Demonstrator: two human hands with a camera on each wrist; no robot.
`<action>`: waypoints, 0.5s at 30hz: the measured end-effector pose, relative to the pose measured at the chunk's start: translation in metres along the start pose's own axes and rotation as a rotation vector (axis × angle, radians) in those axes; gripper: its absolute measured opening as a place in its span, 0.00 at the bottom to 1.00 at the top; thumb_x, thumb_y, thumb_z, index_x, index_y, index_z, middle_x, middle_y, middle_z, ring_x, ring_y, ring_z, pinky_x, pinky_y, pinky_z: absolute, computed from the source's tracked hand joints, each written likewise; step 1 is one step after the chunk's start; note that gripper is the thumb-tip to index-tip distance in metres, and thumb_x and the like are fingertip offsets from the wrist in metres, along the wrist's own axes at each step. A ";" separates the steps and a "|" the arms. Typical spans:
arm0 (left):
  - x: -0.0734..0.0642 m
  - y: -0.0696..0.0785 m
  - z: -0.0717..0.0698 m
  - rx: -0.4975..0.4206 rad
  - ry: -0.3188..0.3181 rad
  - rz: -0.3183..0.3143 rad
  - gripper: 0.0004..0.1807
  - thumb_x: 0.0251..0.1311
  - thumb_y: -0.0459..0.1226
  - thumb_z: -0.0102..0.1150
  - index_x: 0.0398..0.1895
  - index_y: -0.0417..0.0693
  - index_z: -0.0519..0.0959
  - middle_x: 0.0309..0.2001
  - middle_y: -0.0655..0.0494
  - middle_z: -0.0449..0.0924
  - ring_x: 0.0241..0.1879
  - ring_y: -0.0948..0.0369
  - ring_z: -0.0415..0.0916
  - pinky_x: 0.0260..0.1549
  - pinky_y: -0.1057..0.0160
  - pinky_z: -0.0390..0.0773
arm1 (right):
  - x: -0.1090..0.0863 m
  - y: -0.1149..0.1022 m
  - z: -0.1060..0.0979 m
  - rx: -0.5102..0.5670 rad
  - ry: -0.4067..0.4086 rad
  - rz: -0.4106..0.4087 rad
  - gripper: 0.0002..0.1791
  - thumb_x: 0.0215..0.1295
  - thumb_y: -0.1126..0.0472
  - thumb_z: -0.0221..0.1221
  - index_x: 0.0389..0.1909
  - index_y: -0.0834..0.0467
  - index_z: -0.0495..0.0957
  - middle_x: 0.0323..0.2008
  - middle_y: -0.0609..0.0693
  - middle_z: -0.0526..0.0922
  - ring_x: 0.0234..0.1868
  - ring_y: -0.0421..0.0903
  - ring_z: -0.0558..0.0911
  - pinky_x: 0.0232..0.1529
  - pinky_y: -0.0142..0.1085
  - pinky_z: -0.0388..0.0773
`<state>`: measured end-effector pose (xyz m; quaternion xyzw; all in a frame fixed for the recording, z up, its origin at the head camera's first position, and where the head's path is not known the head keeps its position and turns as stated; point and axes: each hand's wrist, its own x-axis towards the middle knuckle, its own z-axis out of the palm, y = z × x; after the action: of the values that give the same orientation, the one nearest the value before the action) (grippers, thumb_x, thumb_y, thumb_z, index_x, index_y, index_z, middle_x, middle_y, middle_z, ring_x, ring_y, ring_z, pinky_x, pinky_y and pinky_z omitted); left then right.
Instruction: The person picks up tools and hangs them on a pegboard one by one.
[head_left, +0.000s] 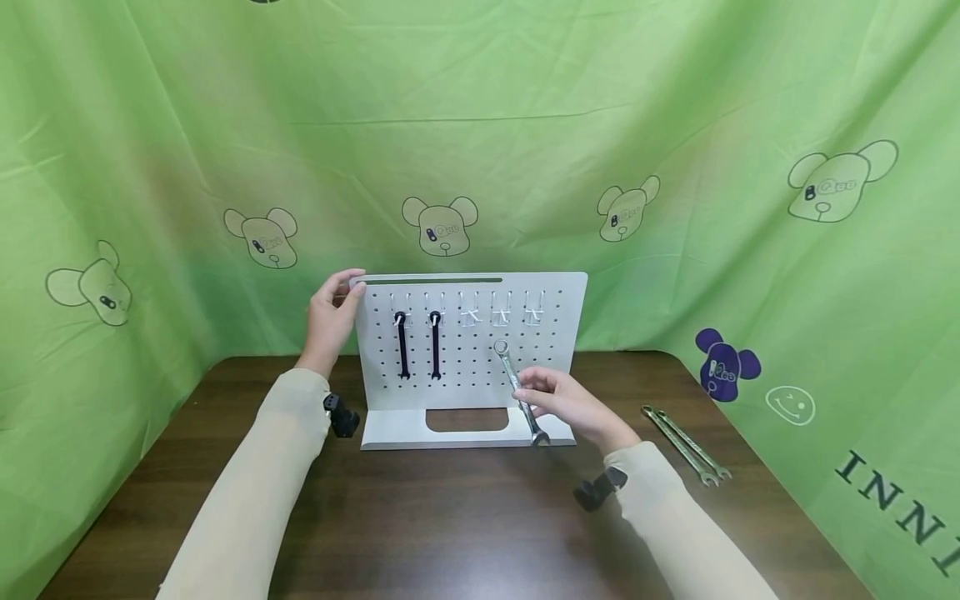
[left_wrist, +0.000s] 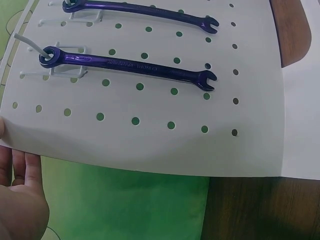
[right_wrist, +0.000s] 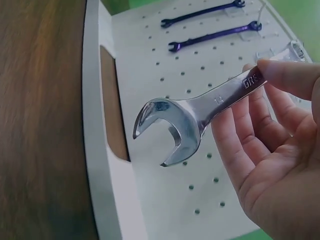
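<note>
My right hand (head_left: 564, 402) pinches a silver combination wrench (right_wrist: 207, 107) between thumb and fingers in front of the pegboard's lower right part. Its ring end points up toward the hooks, its open end down; "14" is stamped near the open end. At the upper left corner of the white pegboard (head_left: 457, 379), my left hand (head_left: 330, 321) grips the edge, thumb in front and fingers behind. Two dark purple wrenches, a left one (head_left: 402, 346) and a right one (head_left: 436, 346), hang by their ring ends on the two left hooks. Three hooks (head_left: 501, 317) to the right hold nothing.
Two more silver wrenches (head_left: 686, 446) lie side by side on the brown wooden table (head_left: 450, 525), right of my right forearm. A green printed curtain (head_left: 525, 150) stands behind and beside the table. The pegboard's base has a wide cutout at its middle.
</note>
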<state>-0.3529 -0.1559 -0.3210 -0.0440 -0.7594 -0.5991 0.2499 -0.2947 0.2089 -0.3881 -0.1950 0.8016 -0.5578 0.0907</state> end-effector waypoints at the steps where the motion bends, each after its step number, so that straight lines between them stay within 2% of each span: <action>1: 0.000 0.000 0.000 -0.001 0.000 0.001 0.16 0.71 0.43 0.59 0.59 0.53 0.80 0.47 0.48 0.79 0.42 0.59 0.73 0.41 0.63 0.75 | 0.001 -0.002 0.002 0.000 0.006 -0.001 0.17 0.71 0.60 0.61 0.52 0.67 0.75 0.42 0.54 0.80 0.44 0.46 0.78 0.46 0.43 0.81; 10: 0.000 0.000 0.000 0.009 -0.001 -0.013 0.17 0.71 0.44 0.58 0.60 0.54 0.80 0.47 0.48 0.78 0.42 0.58 0.72 0.42 0.63 0.75 | 0.015 -0.017 0.011 0.025 0.031 -0.022 0.23 0.71 0.59 0.61 0.56 0.73 0.71 0.43 0.56 0.80 0.46 0.47 0.78 0.50 0.47 0.80; 15: 0.001 -0.002 0.000 0.015 -0.006 -0.014 0.17 0.71 0.45 0.58 0.60 0.55 0.80 0.47 0.49 0.78 0.43 0.58 0.73 0.43 0.62 0.75 | 0.021 -0.020 0.015 0.061 0.042 -0.042 0.20 0.71 0.62 0.60 0.55 0.72 0.72 0.43 0.58 0.80 0.46 0.48 0.78 0.47 0.43 0.81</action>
<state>-0.3542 -0.1561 -0.3221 -0.0388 -0.7650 -0.5948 0.2437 -0.3039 0.1813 -0.3734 -0.1969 0.7816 -0.5880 0.0681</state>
